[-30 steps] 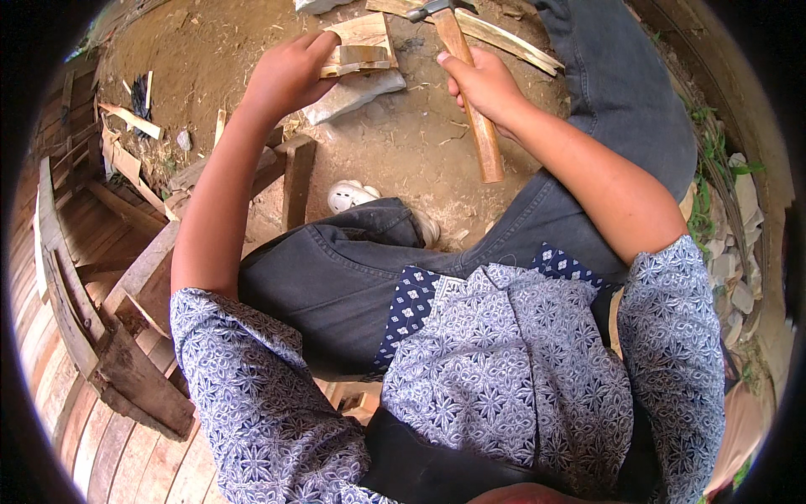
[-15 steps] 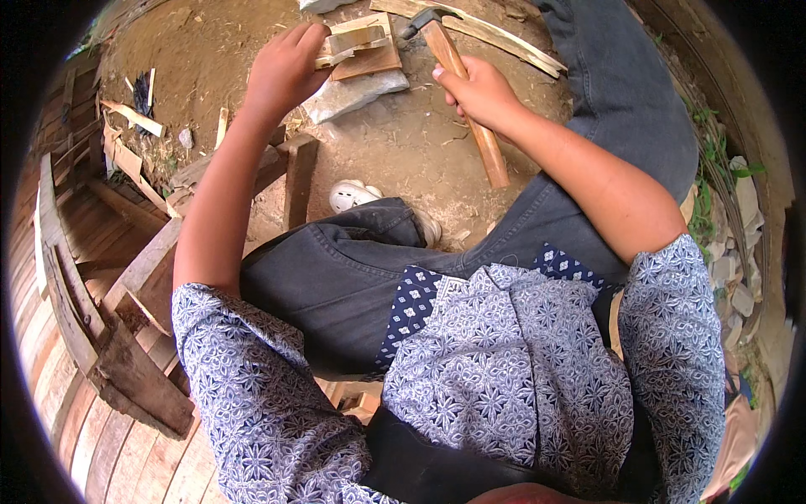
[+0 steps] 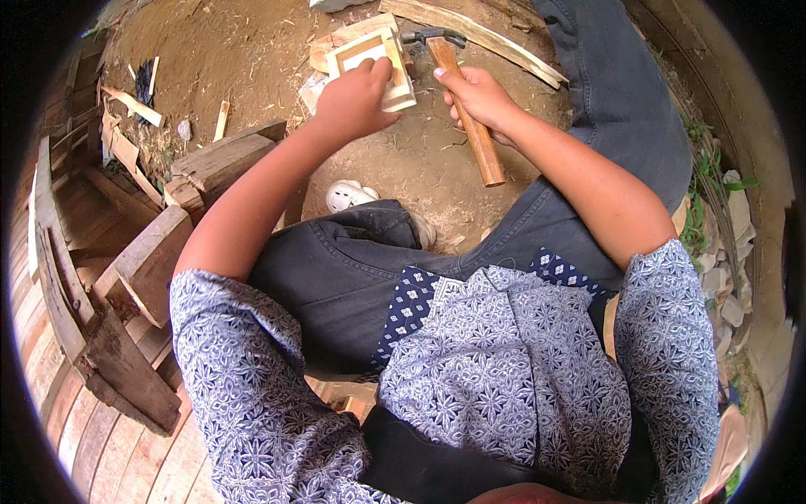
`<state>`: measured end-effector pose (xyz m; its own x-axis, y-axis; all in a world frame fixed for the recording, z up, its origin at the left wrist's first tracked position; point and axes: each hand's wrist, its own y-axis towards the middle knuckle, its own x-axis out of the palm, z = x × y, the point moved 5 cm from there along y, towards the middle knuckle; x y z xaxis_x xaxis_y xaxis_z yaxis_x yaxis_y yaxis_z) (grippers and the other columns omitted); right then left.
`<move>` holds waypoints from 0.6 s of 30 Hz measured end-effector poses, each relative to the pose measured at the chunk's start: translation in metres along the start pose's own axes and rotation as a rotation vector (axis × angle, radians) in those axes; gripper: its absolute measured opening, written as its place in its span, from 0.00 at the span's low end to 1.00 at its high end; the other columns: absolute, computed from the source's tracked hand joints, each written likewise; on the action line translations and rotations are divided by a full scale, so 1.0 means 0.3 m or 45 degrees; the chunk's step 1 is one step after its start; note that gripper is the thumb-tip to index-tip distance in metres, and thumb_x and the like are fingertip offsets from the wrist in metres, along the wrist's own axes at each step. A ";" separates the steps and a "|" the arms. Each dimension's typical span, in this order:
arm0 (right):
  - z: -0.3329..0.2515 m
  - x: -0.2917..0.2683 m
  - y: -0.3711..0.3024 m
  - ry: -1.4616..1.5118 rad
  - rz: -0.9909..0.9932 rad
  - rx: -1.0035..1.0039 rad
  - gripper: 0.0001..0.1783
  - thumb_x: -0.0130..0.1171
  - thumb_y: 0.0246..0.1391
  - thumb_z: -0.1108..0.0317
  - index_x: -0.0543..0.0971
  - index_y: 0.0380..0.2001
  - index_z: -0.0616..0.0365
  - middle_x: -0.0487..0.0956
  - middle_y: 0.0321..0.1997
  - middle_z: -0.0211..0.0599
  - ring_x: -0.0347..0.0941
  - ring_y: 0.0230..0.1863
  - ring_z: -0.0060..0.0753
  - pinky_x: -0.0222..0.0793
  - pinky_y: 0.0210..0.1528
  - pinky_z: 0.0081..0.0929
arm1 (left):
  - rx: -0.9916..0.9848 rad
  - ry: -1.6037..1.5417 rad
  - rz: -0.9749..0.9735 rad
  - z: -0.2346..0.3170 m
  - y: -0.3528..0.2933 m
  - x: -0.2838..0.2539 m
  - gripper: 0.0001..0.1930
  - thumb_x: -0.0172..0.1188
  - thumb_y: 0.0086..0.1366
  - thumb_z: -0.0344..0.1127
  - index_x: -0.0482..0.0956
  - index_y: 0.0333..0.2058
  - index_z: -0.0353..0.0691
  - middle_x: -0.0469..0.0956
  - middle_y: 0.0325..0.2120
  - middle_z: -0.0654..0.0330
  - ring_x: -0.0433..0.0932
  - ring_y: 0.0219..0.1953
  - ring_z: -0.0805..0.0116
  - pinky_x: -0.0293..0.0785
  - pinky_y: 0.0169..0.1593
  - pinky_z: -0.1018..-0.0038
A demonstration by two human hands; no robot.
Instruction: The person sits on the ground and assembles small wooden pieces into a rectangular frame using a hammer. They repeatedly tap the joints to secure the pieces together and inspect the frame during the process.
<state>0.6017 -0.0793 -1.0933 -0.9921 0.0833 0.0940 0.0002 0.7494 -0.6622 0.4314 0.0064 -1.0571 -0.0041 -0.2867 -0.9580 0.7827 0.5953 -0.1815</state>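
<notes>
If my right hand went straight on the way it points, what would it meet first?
Leaving aside the hammer it holds, your right hand would likely meet the wooden frame, but depth is unclear.

No readable text in your view

You have no lettering, label, brand, number or sign before you that can be read, on anything in the head view
</notes>
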 end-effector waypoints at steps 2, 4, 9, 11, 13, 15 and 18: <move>-0.002 0.031 -0.004 -0.005 -0.042 0.020 0.20 0.57 0.66 0.47 0.70 0.30 0.51 0.72 0.25 0.23 0.69 0.21 0.17 0.69 0.22 0.20 | 0.009 0.157 -0.001 0.001 -0.044 0.038 0.31 0.74 0.48 0.50 0.69 0.45 0.45 0.74 0.41 0.54 0.77 0.47 0.52 0.72 0.46 0.56; 0.001 0.061 -0.006 -0.009 -0.073 0.019 0.20 0.57 0.66 0.47 0.70 0.30 0.51 0.72 0.25 0.23 0.69 0.21 0.16 0.68 0.22 0.20 | 0.012 0.254 0.052 -0.028 -0.078 0.060 0.32 0.74 0.48 0.51 0.69 0.47 0.44 0.72 0.44 0.54 0.73 0.52 0.53 0.69 0.48 0.54; 0.014 0.144 -0.029 -0.030 -0.156 0.045 0.20 0.57 0.66 0.47 0.70 0.31 0.51 0.72 0.25 0.21 0.69 0.20 0.15 0.68 0.21 0.19 | 0.017 0.430 0.367 -0.179 -0.146 0.084 0.44 0.72 0.49 0.49 0.62 0.62 0.45 0.67 0.57 0.49 0.65 0.60 0.49 0.65 0.58 0.46; 0.016 0.172 -0.039 -0.044 -0.147 0.045 0.19 0.57 0.66 0.48 0.70 0.32 0.51 0.72 0.25 0.21 0.69 0.20 0.15 0.67 0.21 0.19 | -0.010 0.381 0.210 -0.245 -0.151 0.085 0.42 0.68 0.56 0.44 0.57 0.67 0.45 0.65 0.61 0.47 0.67 0.59 0.48 0.67 0.59 0.48; 0.022 0.185 -0.044 -0.026 -0.145 0.045 0.18 0.57 0.66 0.48 0.71 0.33 0.51 0.71 0.25 0.21 0.69 0.20 0.15 0.67 0.21 0.19 | 0.003 0.339 0.103 -0.289 -0.151 0.087 0.40 0.66 0.58 0.40 0.57 0.67 0.46 0.65 0.60 0.48 0.69 0.58 0.49 0.70 0.57 0.51; 0.021 0.191 -0.044 -0.037 -0.145 0.033 0.18 0.56 0.67 0.49 0.71 0.34 0.51 0.71 0.25 0.21 0.68 0.19 0.15 0.68 0.20 0.19 | 0.007 0.165 0.244 -0.324 -0.136 0.059 0.39 0.62 0.57 0.33 0.57 0.67 0.47 0.70 0.56 0.47 0.73 0.54 0.47 0.73 0.55 0.54; -0.003 0.187 -0.059 -0.085 -0.132 0.001 0.17 0.56 0.67 0.49 0.72 0.34 0.51 0.72 0.24 0.21 0.68 0.19 0.15 0.68 0.20 0.19 | -0.029 -0.136 0.095 -0.381 -0.090 0.012 0.40 0.65 0.50 0.33 0.63 0.64 0.40 0.74 0.47 0.44 0.75 0.52 0.43 0.72 0.58 0.59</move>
<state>0.5462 -0.0873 -1.0758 -0.9930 -0.0385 0.1120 -0.1026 0.7513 -0.6520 0.3392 0.0751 -1.0811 0.1211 -0.3182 -0.9402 0.7641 0.6346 -0.1164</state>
